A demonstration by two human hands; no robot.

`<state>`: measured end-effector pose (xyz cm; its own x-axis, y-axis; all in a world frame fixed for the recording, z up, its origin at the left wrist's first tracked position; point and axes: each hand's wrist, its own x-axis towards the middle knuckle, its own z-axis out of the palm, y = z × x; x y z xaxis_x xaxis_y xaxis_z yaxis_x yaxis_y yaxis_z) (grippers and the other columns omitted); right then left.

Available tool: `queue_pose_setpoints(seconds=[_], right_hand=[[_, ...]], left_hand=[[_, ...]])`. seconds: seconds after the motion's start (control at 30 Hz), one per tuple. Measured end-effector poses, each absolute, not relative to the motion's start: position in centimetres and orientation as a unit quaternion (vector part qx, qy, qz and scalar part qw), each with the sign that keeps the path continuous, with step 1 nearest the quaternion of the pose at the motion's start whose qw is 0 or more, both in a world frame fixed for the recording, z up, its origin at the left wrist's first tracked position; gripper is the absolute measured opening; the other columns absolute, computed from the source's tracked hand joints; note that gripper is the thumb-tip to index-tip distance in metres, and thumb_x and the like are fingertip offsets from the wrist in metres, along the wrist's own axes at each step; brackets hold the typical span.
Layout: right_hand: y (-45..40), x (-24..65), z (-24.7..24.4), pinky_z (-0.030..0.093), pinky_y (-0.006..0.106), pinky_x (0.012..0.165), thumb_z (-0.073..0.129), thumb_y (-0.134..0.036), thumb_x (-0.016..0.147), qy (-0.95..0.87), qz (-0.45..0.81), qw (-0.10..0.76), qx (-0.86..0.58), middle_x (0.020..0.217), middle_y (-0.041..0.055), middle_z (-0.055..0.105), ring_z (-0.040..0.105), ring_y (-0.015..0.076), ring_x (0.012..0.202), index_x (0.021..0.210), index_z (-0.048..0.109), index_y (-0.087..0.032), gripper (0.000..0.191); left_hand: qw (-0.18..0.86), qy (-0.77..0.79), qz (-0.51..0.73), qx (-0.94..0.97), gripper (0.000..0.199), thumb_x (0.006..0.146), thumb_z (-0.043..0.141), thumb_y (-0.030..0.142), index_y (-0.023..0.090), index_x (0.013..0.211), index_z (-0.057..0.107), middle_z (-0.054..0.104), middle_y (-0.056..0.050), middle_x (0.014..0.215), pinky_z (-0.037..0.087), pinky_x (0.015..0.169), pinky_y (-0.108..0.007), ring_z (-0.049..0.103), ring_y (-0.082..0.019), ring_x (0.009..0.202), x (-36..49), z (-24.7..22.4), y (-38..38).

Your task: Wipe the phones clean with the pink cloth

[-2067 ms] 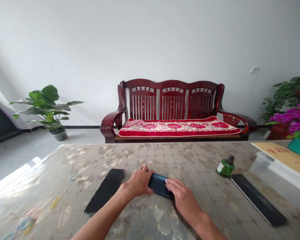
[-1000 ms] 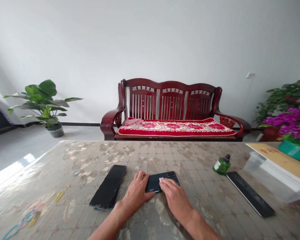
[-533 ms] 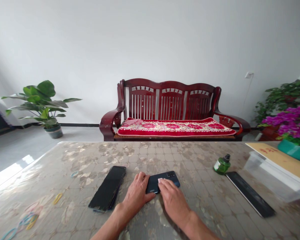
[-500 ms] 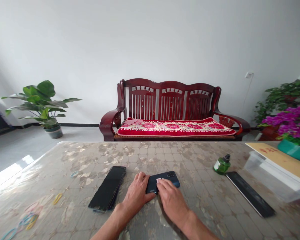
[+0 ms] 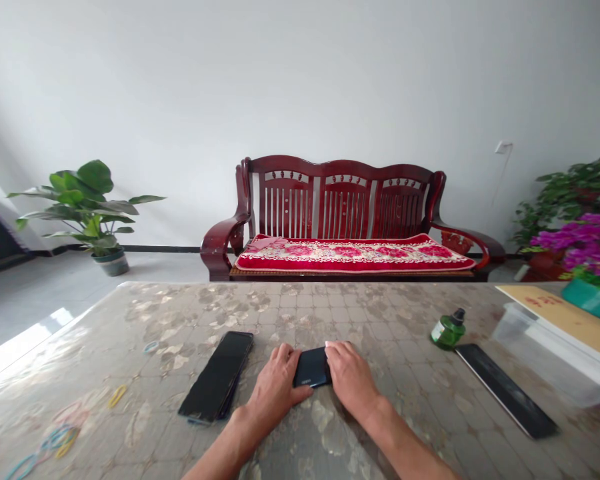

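A dark blue phone (image 5: 311,368) lies back up on the patterned tablecloth in front of me. My left hand (image 5: 279,379) grips its left end, thumb along the near edge and fingers at the far side. Over the right end, covering the camera, curls my right hand (image 5: 351,371). A sliver of something white, perhaps tissue or cloth, shows at its fingertips; most of it is hidden under the fingers. Left of my hands rests a black phone (image 5: 219,373), screen up, on top of another dark flat item that is mostly covered.
Rubber bands (image 5: 57,440) lie at the left. To the right stand a small green bottle (image 5: 449,329), a long black flat object (image 5: 507,391) and a clear plastic box (image 5: 545,363). A wooden bench (image 5: 345,200) is beyond the table (image 5: 300,303).
My right hand has slid right along the phone's back, from the middle to the camera end, uncovering the middle. My left hand keeps its grip. The view has shifted slightly.
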<state>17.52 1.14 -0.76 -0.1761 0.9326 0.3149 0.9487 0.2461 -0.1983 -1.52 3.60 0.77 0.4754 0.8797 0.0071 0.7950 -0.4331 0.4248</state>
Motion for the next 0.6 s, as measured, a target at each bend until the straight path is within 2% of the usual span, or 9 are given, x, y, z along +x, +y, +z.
queue_pose_setpoints(seconds=[0.17,0.43,0.6], right_hand=[[1.3,15.9,-0.2,0.045,0.029,0.098,0.047,-0.003,0.09,-0.803,-0.022,0.183,-0.567,0.112,0.0073,0.069,0.06,0.0199,0.108,0.11,0.067,-0.017,0.031],[2.3,20.6,-0.9,0.047,0.033,0.088,0.043,-0.003,0.091,-0.753,-0.072,0.187,-0.627,0.102,0.0091,0.07,0.061,0.023,0.098,0.102,0.067,-0.019,0.031],[1.6,16.3,-1.1,0.047,0.033,0.09,0.048,-0.002,0.09,-0.786,-0.066,0.185,-0.586,0.109,0.0077,0.069,0.061,0.0226,0.1,0.108,0.066,-0.017,0.029]], left_hand=[[0.181,0.495,0.12,0.841,0.049,0.076,0.069,0.031,0.021,0.122,0.058,0.055,-0.008,0.117,0.041,0.099,-0.032,0.051,-0.026,0.112,-1.5,0.5,3.7],[0.188,0.506,0.105,0.835,0.053,0.075,0.072,0.033,0.022,0.125,0.057,0.055,-0.008,0.12,0.042,0.099,-0.033,0.051,-0.027,0.115,-1.5,1.3,3.5],[0.184,0.503,0.114,0.837,0.051,0.074,0.072,0.031,0.02,0.122,0.059,0.055,-0.008,0.117,0.043,0.098,-0.031,0.052,-0.026,0.113,-1.4,1.1,3.6]])
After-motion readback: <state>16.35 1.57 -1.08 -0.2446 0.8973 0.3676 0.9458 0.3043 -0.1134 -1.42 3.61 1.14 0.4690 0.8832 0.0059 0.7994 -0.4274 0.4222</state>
